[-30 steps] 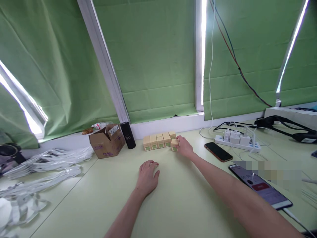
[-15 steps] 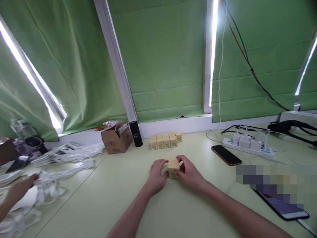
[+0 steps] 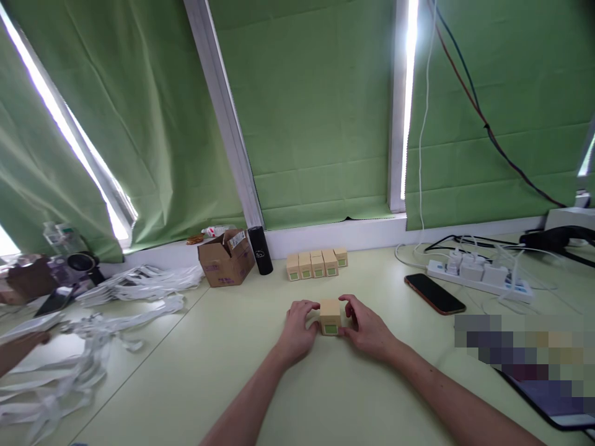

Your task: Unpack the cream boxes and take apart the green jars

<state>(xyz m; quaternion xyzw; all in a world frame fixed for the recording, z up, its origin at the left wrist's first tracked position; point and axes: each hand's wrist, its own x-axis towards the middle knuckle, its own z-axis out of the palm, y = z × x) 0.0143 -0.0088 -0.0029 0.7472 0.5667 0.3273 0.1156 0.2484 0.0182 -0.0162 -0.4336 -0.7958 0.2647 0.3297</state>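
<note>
Small cardboard box (image 3: 330, 316): probably light, stiff, crushable; best gripped by opposite sides. Left hand (image 3: 299, 329) at its left, right hand (image 3: 369, 329) right, thumbs and fingers parted; contact unclear.

Matt cardboard cube (image 3: 330, 311), smooth tabletop (image 3: 195, 356)

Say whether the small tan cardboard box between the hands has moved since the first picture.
Yes: the small box came away from the row of tan cardboard boxes, toward the camera.

Bare left hand (image 3: 299, 329) and bare right hand (image 3: 368, 329), slim uncovered forearms (image 3: 427, 379)
</note>
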